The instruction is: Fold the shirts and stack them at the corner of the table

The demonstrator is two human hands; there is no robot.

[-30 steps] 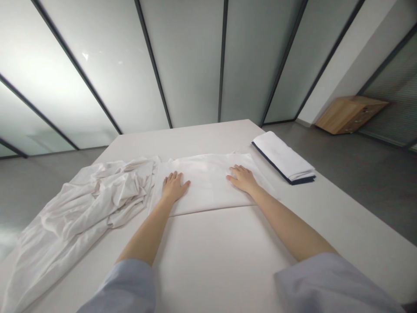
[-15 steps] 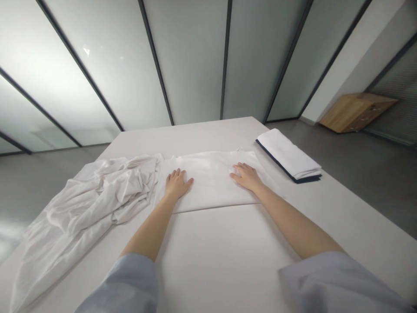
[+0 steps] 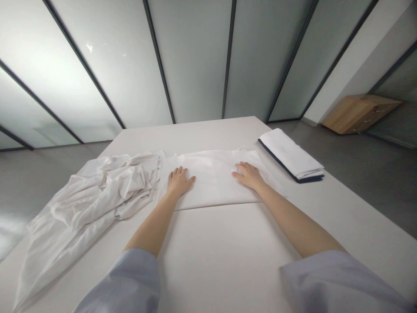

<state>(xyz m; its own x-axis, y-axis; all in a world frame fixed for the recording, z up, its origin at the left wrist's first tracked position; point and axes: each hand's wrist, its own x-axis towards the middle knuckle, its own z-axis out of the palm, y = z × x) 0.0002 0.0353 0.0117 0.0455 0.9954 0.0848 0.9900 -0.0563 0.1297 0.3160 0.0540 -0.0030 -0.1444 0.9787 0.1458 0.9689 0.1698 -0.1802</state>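
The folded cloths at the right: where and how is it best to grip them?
Probably by the near short end, coming from the person's side with the right hand, thumb above the white cloth, fingers below the dark cloth. They lie flat, stacked, and the dark edge sticks out there, so one grip may catch both.

Your left sleeve (image 3: 125, 282), lower left of the frame, is pale grey-blue; your right sleeve (image 3: 335, 280), lower right, matches it and opens wide and loose around your bare forearm (image 3: 295, 219).

White table (image 3: 218, 256): crumpled fabric (image 3: 97, 195), flat white cloth (image 3: 211, 178), folded cloth stack (image 3: 291, 154).
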